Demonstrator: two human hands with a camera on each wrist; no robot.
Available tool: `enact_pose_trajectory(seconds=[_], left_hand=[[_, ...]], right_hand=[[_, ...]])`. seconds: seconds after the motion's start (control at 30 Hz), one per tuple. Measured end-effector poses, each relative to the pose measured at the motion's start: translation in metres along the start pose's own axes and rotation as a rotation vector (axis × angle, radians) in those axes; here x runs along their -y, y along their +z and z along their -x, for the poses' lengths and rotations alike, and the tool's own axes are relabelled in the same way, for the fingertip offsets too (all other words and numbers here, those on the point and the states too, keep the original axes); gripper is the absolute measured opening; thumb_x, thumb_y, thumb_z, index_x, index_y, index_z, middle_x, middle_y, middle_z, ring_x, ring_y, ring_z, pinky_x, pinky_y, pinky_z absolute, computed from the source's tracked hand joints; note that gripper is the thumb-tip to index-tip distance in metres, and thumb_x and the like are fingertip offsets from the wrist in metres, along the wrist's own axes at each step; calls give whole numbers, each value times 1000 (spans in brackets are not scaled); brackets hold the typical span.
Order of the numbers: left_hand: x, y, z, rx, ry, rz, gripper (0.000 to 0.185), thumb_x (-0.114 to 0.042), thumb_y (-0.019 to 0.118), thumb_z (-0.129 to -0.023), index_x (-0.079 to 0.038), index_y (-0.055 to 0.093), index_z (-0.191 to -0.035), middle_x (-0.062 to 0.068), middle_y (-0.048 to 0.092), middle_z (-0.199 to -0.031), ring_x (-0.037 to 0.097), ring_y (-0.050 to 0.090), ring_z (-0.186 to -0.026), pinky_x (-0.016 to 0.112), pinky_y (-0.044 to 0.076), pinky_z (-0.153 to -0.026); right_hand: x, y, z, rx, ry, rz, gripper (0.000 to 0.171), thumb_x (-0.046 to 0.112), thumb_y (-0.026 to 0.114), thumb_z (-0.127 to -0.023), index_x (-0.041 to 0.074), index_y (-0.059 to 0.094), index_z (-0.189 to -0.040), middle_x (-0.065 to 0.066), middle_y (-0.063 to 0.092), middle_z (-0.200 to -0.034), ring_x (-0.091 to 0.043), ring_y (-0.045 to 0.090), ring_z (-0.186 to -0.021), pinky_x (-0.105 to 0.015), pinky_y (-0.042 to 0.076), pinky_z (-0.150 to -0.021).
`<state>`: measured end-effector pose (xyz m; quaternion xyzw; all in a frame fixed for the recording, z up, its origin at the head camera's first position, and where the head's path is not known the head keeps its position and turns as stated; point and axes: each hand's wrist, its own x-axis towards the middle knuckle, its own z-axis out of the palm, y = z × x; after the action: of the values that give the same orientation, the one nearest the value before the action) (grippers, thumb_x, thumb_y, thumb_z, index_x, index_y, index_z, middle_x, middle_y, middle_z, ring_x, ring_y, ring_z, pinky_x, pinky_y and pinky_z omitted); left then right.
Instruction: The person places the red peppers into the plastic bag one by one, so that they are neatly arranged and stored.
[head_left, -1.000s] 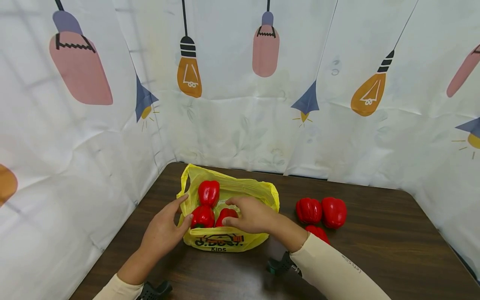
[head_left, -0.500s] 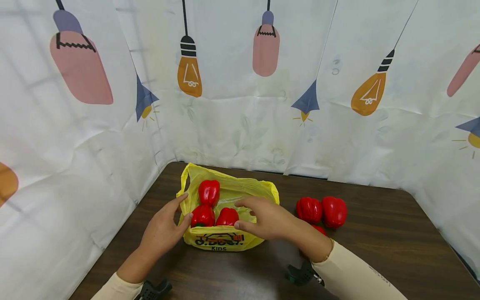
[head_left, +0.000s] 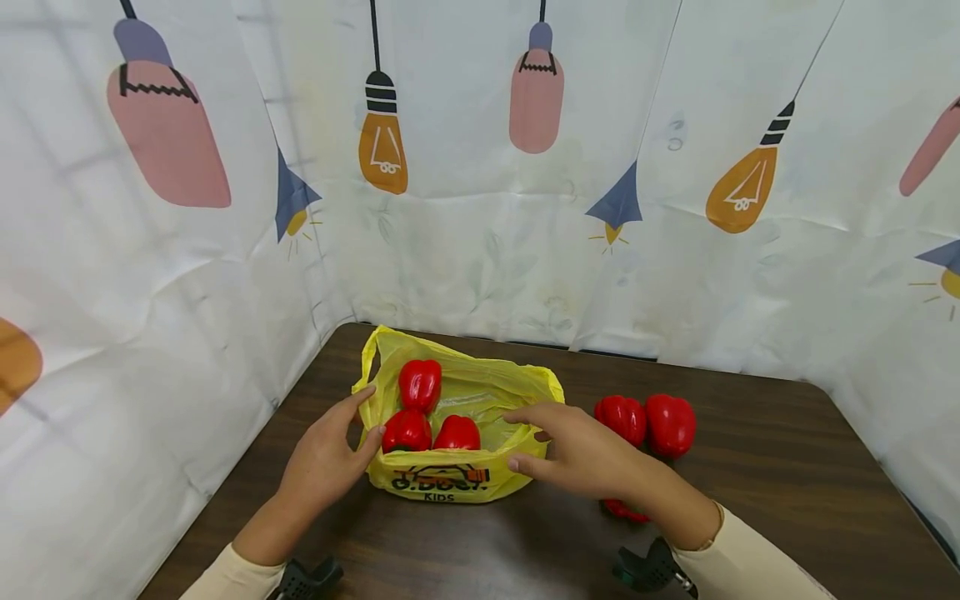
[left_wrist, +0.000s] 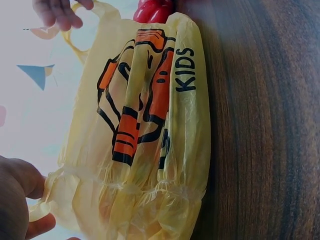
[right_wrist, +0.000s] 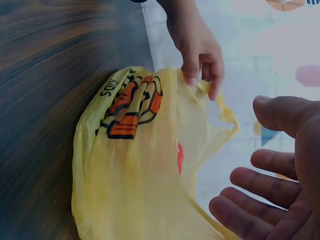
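Note:
A yellow plastic bag (head_left: pixel 450 479) with a printed front sits with its mouth open. Inside it lie three red bell peppers, one farther back (head_left: pixel 420 386), one at the front left (head_left: pixel 407 431) and one beside that (head_left: pixel 457 432). My left hand (head_left: pixel 327 457) pinches the bag's left rim between thumb and fingers, as the right wrist view also shows. Over the bag's right side my right hand (head_left: pixel 573 447) hovers, fingers spread and holding nothing. In the left wrist view another red pepper (left_wrist: pixel 153 11) shows past the bag.
Right of the bag on the dark wooden table (head_left: pixel 780 500) are more red peppers, one behind my right forearm (head_left: pixel 621 417), one farther right (head_left: pixel 670 425) and a partly hidden one below the forearm (head_left: pixel 625 510). A printed white curtain (head_left: pixel 480 250) borders the table.
My right hand has drawn back to the right, away from the pepper at the bag's front middle, which stays inside. The left hand has stayed at the left rim.

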<state>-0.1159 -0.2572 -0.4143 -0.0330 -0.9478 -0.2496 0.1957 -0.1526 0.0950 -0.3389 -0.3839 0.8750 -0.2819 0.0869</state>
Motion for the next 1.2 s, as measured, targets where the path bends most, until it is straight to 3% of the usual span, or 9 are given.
enact_pose_trajectory(seconds=[0.3, 0.53, 0.7, 0.9, 1.03, 1.2], left_hand=[[1, -1, 1, 1, -2, 7, 66, -19, 80, -88, -7, 53, -147, 15, 67, -114, 30, 65, -98, 54, 56, -87], [-1, -2, 2, 17, -22, 11, 66, -20, 80, -89, -7, 53, -148, 15, 67, -115, 32, 64, -100, 55, 55, -88], [-1, -3, 3, 27, -32, 10, 66, -20, 80, -89, -6, 52, -148, 16, 67, -117, 33, 64, -101, 56, 55, -88], [0, -2, 3, 20, -20, 12, 66, -19, 80, -89, -7, 53, -147, 16, 67, -117, 33, 65, -102, 56, 55, -88], [1, -1, 2, 15, -14, 11, 66, -19, 80, -88, -7, 53, -147, 17, 67, -120, 33, 65, -104, 56, 55, -89], [1, -2, 2, 12, -11, 6, 66, -19, 80, -88, -7, 53, -147, 18, 66, -125, 34, 65, -105, 56, 54, -90]], right_hand=[[-10, -6, 21, -55, -14, -11, 54, 38, 75, -94, 19, 59, -142, 8, 59, -138, -18, 63, -117, -32, 56, -92], [-17, -13, 37, -91, -5, 1, 56, 44, 73, -94, 18, 59, -141, 6, 62, -136, -10, 64, -111, -38, 56, -92], [-24, -18, 47, -132, 13, -74, 65, 51, 71, -93, 14, 55, -143, 3, 63, -134, -8, 65, -108, -37, 56, -92], [-35, -26, 59, -191, 31, -46, 65, 55, 70, -92, 22, 53, -145, 10, 62, -133, -7, 66, -103, -37, 57, -88], [-45, -30, 66, -202, 94, -10, 64, 56, 71, -90, 26, 54, -144, 12, 62, -133, -11, 67, -105, -38, 57, -88], [-61, -35, 75, -222, 160, 52, 64, 54, 73, -90, 21, 57, -143, 6, 61, -137, -22, 64, -112, -44, 57, -85]])
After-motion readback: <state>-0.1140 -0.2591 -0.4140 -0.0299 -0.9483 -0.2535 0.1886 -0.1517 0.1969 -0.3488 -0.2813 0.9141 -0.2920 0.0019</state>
